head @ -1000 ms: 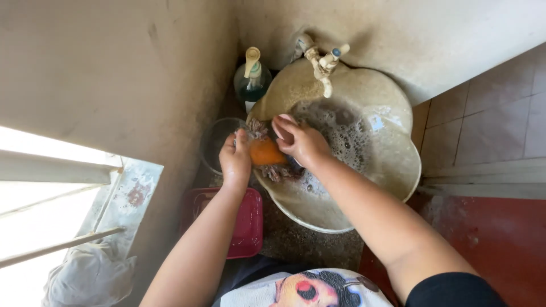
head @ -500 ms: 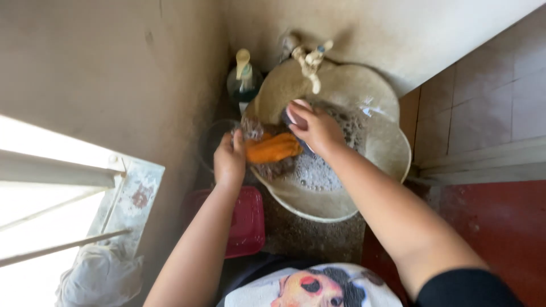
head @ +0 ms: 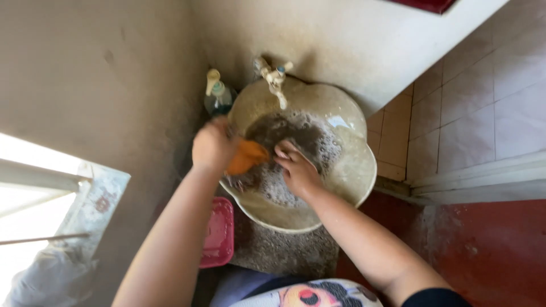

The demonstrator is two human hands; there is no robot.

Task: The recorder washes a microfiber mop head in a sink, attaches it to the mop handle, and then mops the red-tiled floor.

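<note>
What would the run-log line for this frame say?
left hand: grips orange cloth | right hand: in soapy water beside cloth | sink: foamy | tap: above basin

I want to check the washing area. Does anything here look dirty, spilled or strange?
The sink holds dark, dirty foam under the tap. The left hand holds an orange cloth; the right hand is in the foam. Nothing looks spilled or broken.

Both hands (head: 256,162) hold an orange cloth (head: 245,157) over a soapy basin (head: 352,176).
</note>
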